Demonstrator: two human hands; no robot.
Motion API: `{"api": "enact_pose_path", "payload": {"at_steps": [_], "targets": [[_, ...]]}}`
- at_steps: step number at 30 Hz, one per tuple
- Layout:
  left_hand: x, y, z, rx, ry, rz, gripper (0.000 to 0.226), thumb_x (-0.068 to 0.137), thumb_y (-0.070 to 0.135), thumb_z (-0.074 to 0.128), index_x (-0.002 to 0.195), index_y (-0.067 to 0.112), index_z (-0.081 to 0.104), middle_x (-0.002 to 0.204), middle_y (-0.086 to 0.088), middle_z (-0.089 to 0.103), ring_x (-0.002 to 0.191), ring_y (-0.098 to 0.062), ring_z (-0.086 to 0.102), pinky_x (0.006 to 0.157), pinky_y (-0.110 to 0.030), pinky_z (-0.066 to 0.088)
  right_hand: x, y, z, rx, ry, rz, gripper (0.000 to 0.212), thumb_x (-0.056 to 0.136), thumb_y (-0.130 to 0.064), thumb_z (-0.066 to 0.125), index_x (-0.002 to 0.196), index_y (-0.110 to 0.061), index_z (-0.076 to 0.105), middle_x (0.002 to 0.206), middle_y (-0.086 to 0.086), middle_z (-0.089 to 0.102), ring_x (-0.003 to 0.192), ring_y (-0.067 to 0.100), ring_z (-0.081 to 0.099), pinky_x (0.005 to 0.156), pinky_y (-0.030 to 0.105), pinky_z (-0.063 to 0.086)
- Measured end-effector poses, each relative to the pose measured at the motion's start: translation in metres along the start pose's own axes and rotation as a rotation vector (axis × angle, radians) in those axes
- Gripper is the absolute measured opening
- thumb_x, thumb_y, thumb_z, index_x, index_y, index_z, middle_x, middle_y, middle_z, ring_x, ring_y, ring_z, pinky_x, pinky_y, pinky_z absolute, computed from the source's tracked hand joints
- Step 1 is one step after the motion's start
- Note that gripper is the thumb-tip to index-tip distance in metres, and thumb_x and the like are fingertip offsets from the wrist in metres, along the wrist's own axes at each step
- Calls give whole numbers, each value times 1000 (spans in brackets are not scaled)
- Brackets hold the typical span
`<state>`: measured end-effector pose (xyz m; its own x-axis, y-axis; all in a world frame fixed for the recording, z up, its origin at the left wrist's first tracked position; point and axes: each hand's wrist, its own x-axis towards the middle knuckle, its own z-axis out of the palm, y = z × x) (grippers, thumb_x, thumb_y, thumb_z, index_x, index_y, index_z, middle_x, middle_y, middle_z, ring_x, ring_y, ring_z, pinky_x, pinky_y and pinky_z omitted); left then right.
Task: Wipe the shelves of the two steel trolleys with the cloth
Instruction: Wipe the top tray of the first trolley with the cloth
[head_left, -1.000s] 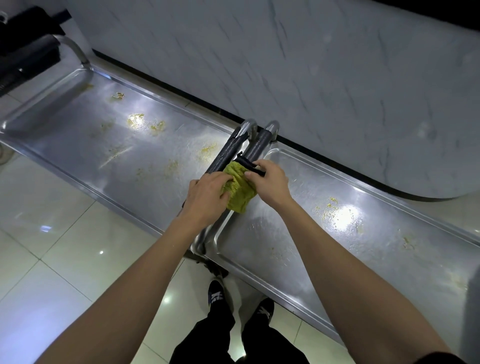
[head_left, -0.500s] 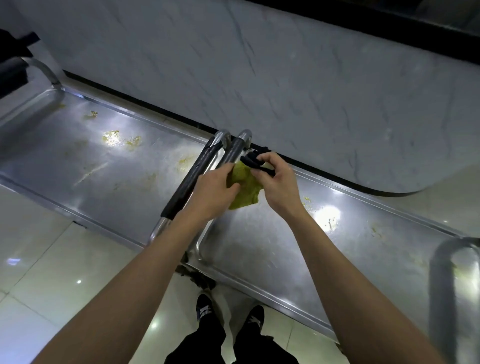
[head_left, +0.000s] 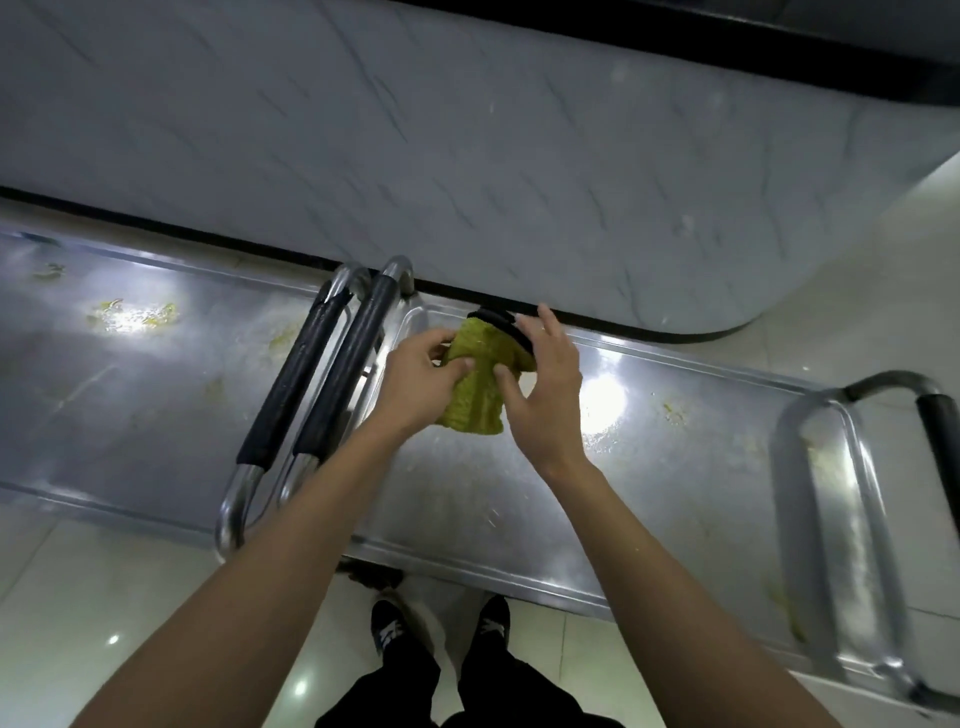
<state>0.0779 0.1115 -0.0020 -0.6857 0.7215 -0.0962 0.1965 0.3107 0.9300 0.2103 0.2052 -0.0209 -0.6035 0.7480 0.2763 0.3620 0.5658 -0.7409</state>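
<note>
Two hands, left hand (head_left: 421, 376) and right hand (head_left: 545, 395), both pinch one green cloth (head_left: 478, 384) above two crumb-flecked steel trolleys, left trolley (head_left: 130, 405) and right trolley (head_left: 649, 467).

Left hand (head_left: 421, 376) and right hand (head_left: 545, 387) hold a green cloth (head_left: 478, 382) above the right trolley's soiled shelf (head_left: 649, 467).

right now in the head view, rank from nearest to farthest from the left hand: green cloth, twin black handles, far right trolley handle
1. green cloth, held in the left hand.
2. twin black handles, just left of it.
3. far right trolley handle, at the right edge.
</note>
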Motion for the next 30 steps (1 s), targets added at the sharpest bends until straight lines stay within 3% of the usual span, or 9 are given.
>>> {"api": "enact_pose_path", "payload": {"at_steps": [2,4,6,9,13,17,21,25,30], "targets": [[3,1,8,-60,30,-51,20,90,16,73,105,29,70,98,10,73,92,-6,70,75,-26,60,-14,7,6,-70,-46,-38,67,95,-31,64,154,-32,32,168,-3,9,154,20,10,121,47,20],[5,3,14,-127,48,-98,23,90,12,72,111,22,71,102,5,74,96,-10,71,78,-30,61,-25,12,14,-70,-146,-36,76,94,-39,63,157,-36,22,169,-4,-6,156,21,-3,122,54,20],[5,4,18,-159,34,-111,26,93,12,68,117,22,70,104,6,74,96,-7,70,71,-21,59,-33,14,22,-9,-231,-15,81,94,-41,64,159,-36,17,168,-7,-11,155,21,-5,122,57,21],[3,5,19,-157,-9,-108,30,96,15,65,124,25,68,107,11,73,94,4,68,64,-7,51,-36,11,31,64,-243,33,84,95,-40,66,160,-36,12,168,-9,-9,156,18,0,122,54,23],[4,-1,14,-177,-72,-109,35,98,14,62,132,23,63,117,7,71,110,-6,66,83,-23,59,-32,9,34,79,-225,76,86,94,-42,67,160,-37,12,168,-11,-3,155,15,3,122,52,25],[5,-8,7,-238,-140,-107,38,99,6,58,132,23,63,117,5,72,110,-10,67,76,-21,58,-31,8,36,147,-204,75,84,93,-37,68,158,-44,15,168,-14,-4,154,14,11,116,51,38],[8,-15,3,-293,-216,-160,41,99,0,54,130,25,63,117,0,73,109,-16,69,84,-32,60,-33,5,46,182,-151,103,83,92,-25,71,154,-50,22,168,-9,6,147,10,23,110,47,46],[10,-26,-1,-270,-270,-144,40,98,-1,54,134,16,62,119,0,72,111,-13,68,91,-29,58,-37,5,60,225,-95,169,79,91,-10,69,155,-40,32,164,-3,22,146,20,34,106,46,49],[20,-39,2,-55,-295,-79,39,100,12,58,138,17,59,124,4,68,109,-3,63,93,-19,52,-40,19,74,215,-64,249,74,94,-4,62,156,-32,32,160,2,28,144,22,35,108,43,47]]}}
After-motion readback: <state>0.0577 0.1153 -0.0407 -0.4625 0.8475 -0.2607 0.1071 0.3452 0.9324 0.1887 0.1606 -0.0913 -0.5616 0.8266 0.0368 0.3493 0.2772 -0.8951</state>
